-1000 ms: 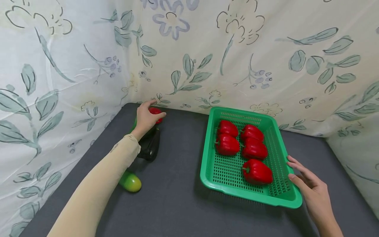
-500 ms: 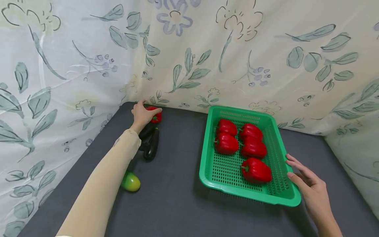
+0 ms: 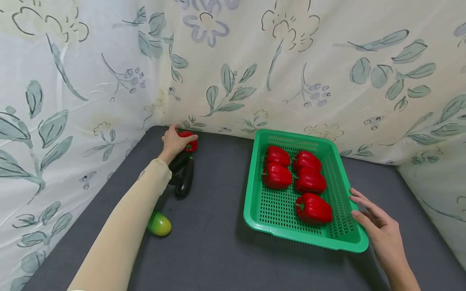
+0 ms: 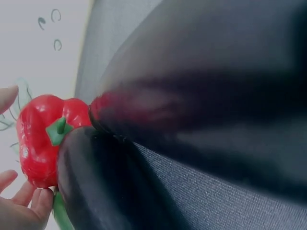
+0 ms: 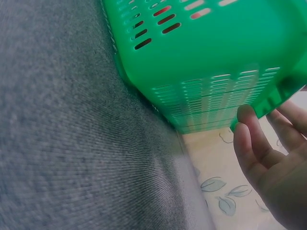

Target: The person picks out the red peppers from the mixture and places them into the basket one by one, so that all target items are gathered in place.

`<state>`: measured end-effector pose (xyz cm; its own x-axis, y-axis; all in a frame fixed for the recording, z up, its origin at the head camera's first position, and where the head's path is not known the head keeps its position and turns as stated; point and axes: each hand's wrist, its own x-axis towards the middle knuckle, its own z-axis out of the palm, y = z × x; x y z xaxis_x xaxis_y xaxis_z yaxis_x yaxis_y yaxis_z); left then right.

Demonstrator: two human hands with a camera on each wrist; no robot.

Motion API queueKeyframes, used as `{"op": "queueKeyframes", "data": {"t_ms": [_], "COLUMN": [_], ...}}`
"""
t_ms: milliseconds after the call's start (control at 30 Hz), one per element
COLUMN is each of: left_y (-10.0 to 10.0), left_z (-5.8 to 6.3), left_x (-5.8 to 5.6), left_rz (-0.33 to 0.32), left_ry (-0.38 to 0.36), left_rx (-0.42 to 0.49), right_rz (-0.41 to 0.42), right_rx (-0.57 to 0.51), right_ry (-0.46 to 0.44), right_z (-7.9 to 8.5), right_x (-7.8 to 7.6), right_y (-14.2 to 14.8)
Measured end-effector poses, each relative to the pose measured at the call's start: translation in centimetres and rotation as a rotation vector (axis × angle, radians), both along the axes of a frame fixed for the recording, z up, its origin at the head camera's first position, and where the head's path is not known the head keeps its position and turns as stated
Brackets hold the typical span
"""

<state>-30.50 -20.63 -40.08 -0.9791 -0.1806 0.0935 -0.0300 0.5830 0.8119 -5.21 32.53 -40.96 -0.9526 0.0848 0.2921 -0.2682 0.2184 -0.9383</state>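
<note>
A red bell pepper with a green stem lies in the far left corner of the table. My left hand is over it: in the left wrist view the fingertips touch one side, while the thumb stands apart from its skin. Dark eggplants lie right beside the pepper, partly under my wrist. At the right, my right hand holds the rim of a green plastic basket, its fingers at the lip. Several red bell peppers lie in the basket.
A green-yellow vegetable sits nearer to me, partly hidden by my left sleeve. Floral cloth stands as walls behind and along the sides of the dark table. Another green item shows below the pepper in the left wrist view.
My left hand has shifted slightly left over the pepper, so more of its red side and the eggplants show. The right hand and basket keep their place.
</note>
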Motion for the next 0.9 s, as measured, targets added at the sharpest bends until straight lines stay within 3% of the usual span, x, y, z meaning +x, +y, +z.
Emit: {"op": "queueKeyframes", "data": {"t_ms": [367, 900], "left_y": [-0.65, -0.78], "left_z": [-0.41, -0.70], "left_x": [-0.51, -0.82], "left_rz": [-0.048, -0.030], "left_ry": [0.010, -0.034], "left_rx": [-0.004, 0.062], "right_rz": [-0.026, -0.027], "right_rx": [0.014, 0.017], "right_ry": [-0.016, -0.010], "right_z": [0.11, 0.28], "right_x": [0.02, 0.07], "right_y": [-0.29, -0.47]}}
